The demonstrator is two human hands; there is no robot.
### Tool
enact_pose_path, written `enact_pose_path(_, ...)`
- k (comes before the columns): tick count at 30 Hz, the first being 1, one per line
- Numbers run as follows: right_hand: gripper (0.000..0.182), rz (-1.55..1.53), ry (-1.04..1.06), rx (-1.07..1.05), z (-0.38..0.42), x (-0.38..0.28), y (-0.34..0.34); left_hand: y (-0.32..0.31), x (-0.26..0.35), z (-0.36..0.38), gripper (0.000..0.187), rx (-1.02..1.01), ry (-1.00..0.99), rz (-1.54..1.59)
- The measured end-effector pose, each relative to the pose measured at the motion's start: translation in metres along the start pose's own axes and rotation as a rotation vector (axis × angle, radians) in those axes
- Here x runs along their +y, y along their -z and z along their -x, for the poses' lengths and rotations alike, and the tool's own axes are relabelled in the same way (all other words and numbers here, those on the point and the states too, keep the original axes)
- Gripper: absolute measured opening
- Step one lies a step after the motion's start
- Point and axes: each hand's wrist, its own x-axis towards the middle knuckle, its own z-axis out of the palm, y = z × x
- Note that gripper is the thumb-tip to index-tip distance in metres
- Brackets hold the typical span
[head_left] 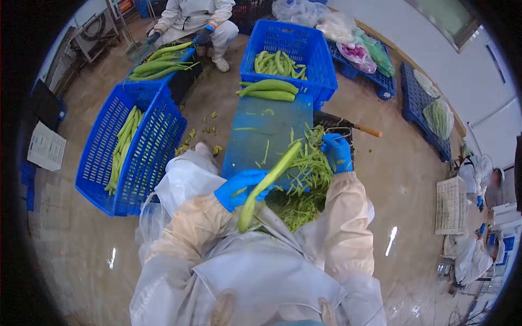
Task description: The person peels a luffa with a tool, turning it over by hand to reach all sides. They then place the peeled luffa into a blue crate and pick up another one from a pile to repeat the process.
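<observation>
My left hand [243, 188], in a blue glove, is closed around the middle of a long green gourd [282, 164], which slants up to the right above my lap. My right hand [338, 152], also gloved in blue, is closed on a metal peeler [338, 131], right of the gourd's upper end and apart from it. Between and below my hands lies a heap of green peel strips [311, 182]. A blue-green board [251, 120] stretches away in front of me, with unpeeled gourds [270, 90] across its far end.
Blue crates with pale gourds stand at the left [159, 145] and beyond the board [321, 68]. A wooden-handled tool [367, 130] sticks out at the board's right. A co-worker [190, 22] sits behind more gourds [157, 68]. Other people are at the far right.
</observation>
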Motion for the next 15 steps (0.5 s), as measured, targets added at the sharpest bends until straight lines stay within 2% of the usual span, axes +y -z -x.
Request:
enact_pose_path(2, 0.009, -0.057, 0.09, 0.055, 0.006, 0.001, 0.004, 0.007, 0.002, -0.003, 0.028, 0.056, -0.025, -0.015)
enact_pose_path(5, 0.01, 0.083, 0.151, -0.041, 0.054, 0.007, -0.045, 0.021, -0.003, -0.011, 0.029, 0.103, -0.036, -0.016)
enact_pose_path(7, 0.013, 0.134, 0.053, -0.163, 0.083, 0.019, -0.075, 0.022, -0.004, -0.015, 0.031, 0.09, -0.03, -0.01)
enact_pose_path(10, 0.014, 0.209, 0.075, -0.233, 0.081, 0.032, -0.078, 0.015, -0.001, -0.012, 0.033, 0.032, -0.048, 0.002)
enact_pose_path(15, 0.011, 0.066, 0.028, 0.05, 0.012, 0.017, -0.011, 0.008, 0.0, 0.002, 0.034, 0.003, -0.021, -0.046)
